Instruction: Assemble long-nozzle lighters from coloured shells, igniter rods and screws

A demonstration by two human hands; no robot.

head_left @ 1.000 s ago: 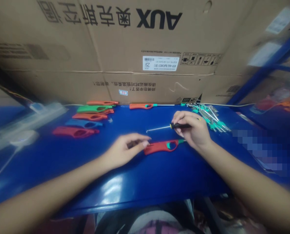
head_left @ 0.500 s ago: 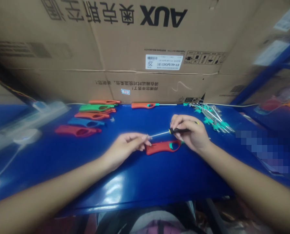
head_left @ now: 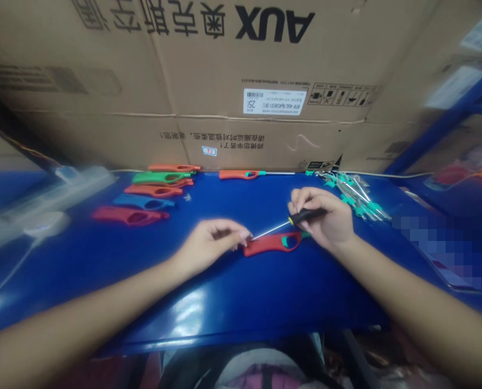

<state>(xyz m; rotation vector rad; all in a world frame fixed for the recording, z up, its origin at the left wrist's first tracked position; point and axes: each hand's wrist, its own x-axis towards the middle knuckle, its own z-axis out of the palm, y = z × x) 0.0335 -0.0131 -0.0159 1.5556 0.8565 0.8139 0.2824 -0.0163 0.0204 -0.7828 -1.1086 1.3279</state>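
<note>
My right hand (head_left: 324,216) is closed round the black and yellow handle of a screwdriver (head_left: 271,230), whose shaft slants down to the left. At the tip, the fingers of my left hand (head_left: 214,240) are pinched together; anything between them is too small to make out. Under the shaft lies a red gas lighter (head_left: 267,246) with a teal trigger, flat on the blue table (head_left: 241,297). Part of the lighter's right end is hidden behind my right hand.
Several lighter bodies, among them a green one (head_left: 160,177) and a red one (head_left: 129,215), lie at the left. An orange lighter (head_left: 238,174) rests by the cardboard (head_left: 208,70). Metal rods with teal parts (head_left: 358,197) are heaped at the right. A white power strip (head_left: 82,189) is far left.
The screwdriver's handle has moved slightly right and its tip has dropped toward the red lighter's left end. My left fingertips have followed the tip slightly down.
</note>
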